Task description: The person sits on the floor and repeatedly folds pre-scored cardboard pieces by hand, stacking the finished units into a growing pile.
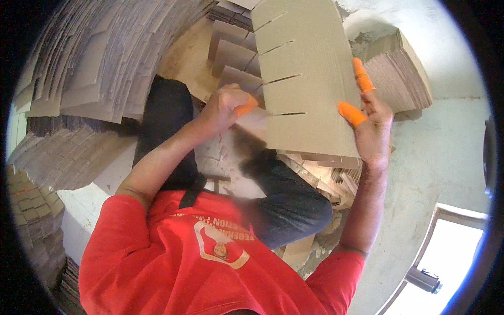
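Observation:
A long cardboard divider strip (310, 63) with several slots cut in from its left edge stands tilted in front of me. My right hand (374, 118) grips its right edge, the orange-covered thumb on the face and an orange-covered finger along the edge. Left of the slots, my left hand (228, 105) is closed, with an orange cover on a fingertip. Whether anything is pinched in it is hidden. Just beyond that hand, smaller cardboard pieces (233, 56) stand in a row crosswise to the strip, close to its slotted edge.
Tall stacks of cardboard sheets (105, 58) fill the left side, with more bundles (34, 210) below. Another cardboard stack (396, 73) leans by the pale wall (436, 152) at right. Loose cardboard pieces (336, 184) lie beside my bent knee (299, 210).

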`<action>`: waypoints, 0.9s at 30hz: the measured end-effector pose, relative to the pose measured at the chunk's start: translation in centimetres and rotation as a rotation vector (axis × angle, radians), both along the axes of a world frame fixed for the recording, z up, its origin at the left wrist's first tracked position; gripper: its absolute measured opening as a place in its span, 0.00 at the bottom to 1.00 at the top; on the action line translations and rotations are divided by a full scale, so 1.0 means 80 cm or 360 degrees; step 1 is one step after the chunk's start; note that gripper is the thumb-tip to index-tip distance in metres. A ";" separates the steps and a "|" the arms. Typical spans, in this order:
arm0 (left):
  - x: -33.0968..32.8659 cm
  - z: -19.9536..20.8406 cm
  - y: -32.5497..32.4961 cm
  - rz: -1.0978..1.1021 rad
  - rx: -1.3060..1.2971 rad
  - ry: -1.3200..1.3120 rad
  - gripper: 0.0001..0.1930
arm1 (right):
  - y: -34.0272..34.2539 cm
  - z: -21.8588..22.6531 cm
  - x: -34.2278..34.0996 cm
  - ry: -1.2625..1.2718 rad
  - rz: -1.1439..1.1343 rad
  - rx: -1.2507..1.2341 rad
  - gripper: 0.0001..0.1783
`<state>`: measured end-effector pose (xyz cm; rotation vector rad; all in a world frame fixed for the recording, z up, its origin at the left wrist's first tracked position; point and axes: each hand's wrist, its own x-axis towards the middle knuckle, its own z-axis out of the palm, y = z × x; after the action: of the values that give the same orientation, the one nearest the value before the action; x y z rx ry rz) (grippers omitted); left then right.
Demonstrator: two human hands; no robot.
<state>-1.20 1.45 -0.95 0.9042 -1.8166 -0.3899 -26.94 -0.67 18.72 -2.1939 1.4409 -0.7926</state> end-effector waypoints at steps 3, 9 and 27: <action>-0.004 0.004 0.003 0.0005 0.0062 0.0065 0.03 | -0.005 -0.005 -0.006 -0.0095 0.0102 -0.0111 0.46; -0.003 0.002 0.000 -0.0059 -0.0004 0.0102 0.05 | 0.000 -0.005 0.015 0.0032 0.0011 0.0064 0.39; -0.007 0.004 -0.003 -0.0063 0.0129 0.0058 0.06 | -0.015 -0.001 0.024 -0.0050 0.0239 0.0087 0.40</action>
<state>-1.76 1.23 -0.63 0.9121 -1.7983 -0.5050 -25.05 -1.88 18.68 -2.2081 1.2512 -0.7238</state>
